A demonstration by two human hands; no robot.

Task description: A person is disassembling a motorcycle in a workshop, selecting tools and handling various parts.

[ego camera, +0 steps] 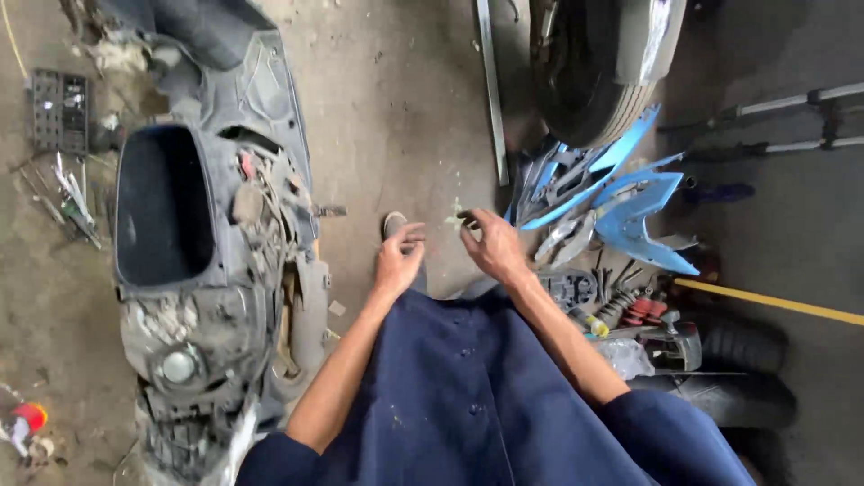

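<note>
Head view, only one camera. Person stands over a concrete floor (405, 108), both forearms out in front of a dark blue shirt (468, 387).

Left hand (399, 256): fingers curled in, thumb and fingertips pinched together near the top. Looks like it pinches something tiny, but too small to tell what, or if anything is there at all.

Right hand (490, 243): fingers bent, pinching a small dark part (467, 215) at the fingertips. Part sticks out to the left of the fingers, toward the left hand. Long axis roughly left-right, though it's short and blurred, so low confidence.

Key relation: the dark part sits in the gap between the two hands, held by the right, just beside the left fingertips but not touching them. Hands are near, not joined. A shoe toe (393, 221) shows on the floor just behind the left hand.

Surroundings: stripped scooter body (216, 261), dirty grey, open seat bucket, lies well left of the hands. Blue fairing panels (630, 211) on the floor to the right, just beside the right hand. Scooter tyre (585, 90) top right. Loose tools (72, 198) far left. Yellow bar (774, 301) at right edge.
</note>
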